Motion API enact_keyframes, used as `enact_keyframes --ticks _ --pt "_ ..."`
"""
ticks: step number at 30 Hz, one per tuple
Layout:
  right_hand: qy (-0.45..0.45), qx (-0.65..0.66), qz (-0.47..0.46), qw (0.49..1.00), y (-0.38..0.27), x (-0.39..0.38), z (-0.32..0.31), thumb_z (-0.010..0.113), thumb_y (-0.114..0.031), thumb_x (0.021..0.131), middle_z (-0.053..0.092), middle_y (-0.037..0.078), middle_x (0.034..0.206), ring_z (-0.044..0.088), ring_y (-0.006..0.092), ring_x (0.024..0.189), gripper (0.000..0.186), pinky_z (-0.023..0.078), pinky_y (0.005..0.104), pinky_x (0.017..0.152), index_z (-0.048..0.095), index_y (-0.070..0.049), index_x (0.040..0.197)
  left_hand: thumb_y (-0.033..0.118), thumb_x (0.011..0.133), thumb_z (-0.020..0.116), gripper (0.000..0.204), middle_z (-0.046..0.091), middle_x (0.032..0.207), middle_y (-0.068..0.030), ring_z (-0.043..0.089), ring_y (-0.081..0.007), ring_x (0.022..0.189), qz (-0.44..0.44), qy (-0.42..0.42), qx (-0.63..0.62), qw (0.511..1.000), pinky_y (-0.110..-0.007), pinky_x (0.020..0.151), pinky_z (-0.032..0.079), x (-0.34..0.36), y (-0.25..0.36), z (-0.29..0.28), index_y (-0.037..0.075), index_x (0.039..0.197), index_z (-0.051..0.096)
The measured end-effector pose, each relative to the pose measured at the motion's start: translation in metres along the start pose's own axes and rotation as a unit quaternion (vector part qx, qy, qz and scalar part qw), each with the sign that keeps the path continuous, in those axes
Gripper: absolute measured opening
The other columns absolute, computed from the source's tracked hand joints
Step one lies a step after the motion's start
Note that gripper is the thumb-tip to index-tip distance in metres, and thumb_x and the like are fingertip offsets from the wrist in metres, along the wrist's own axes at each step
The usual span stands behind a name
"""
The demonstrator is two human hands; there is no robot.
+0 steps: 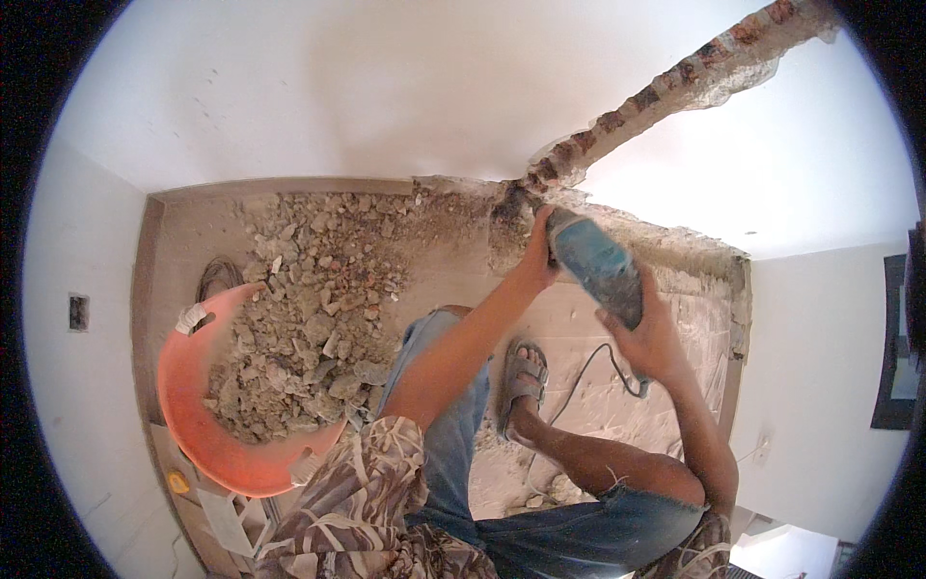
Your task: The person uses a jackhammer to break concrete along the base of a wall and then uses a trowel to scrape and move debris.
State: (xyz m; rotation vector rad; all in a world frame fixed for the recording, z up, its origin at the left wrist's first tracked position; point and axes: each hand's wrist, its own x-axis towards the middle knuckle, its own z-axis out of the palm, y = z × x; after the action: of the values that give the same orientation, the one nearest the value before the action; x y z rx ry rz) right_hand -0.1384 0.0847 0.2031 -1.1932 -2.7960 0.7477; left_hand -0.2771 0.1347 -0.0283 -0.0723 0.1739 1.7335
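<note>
Both hands grip a dusty blue-green demolition hammer (590, 253) with a dark rear housing. My left hand (542, 253) is closed around its front end, and my right hand (648, 328) wraps the rear. The tool's front points up and left at the broken foot of the wall, where a rough chased groove (617, 124) with exposed brick meets the floor. Its tip is hard to make out against the dark broken masonry (511, 207). A black cord (577, 381) trails over the floor below my right hand.
A heap of rubble (323, 304) covers the floor at left, partly inside an orange tub (183, 386). My sandaled foot (526, 378) rests below the tool. Along the right wall's base runs a broken strip (666, 241). A yellow item (177, 482) lies lower left.
</note>
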Motion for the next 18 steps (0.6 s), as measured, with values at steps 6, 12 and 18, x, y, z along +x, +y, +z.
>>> enact_keyframes --ticks 6,12,18 --pt "-0.04 0.01 0.008 0.999 -0.011 -0.042 0.001 0.07 -0.019 0.084 0.065 0.031 0.107 0.064 0.0489 0.099 0.083 0.053 0.0514 0.086 0.02 -0.007 0.149 0.063 0.087 0.054 0.054 0.069 0.101 -0.01 0.066 -0.0275 0.094 -0.041 0.006 -0.05 0.998 -0.046 0.092 0.052 -0.034 -0.018 0.002 0.013 0.106 0.064" --pt "-0.06 -0.026 0.015 0.998 -0.021 -0.063 0.003 0.07 -0.02 0.083 0.063 0.031 0.109 0.063 0.0497 0.098 0.086 0.052 0.0524 0.084 0.018 -0.004 0.15 0.062 0.086 0.056 0.052 0.067 0.095 -0.0088 0.067 -0.0241 0.089 -0.042 -0.022 -0.074 0.996 -0.043 0.086 0.055 -0.057 -0.02 0.016 0.014 0.105 0.062" --pt "-0.081 -0.092 -0.025 0.992 -0.027 -0.059 0.029 0.073 -0.013 0.08 0.06 0.033 0.113 0.064 0.0482 0.099 0.087 0.054 0.0503 0.081 0.02 0.0 0.148 0.065 0.085 0.055 0.055 0.066 0.09 -0.0083 0.066 -0.0237 0.084 -0.033 -0.061 -0.116 0.991 -0.042 0.082 0.056 -0.046 -0.018 -0.016 0.015 0.104 0.062"
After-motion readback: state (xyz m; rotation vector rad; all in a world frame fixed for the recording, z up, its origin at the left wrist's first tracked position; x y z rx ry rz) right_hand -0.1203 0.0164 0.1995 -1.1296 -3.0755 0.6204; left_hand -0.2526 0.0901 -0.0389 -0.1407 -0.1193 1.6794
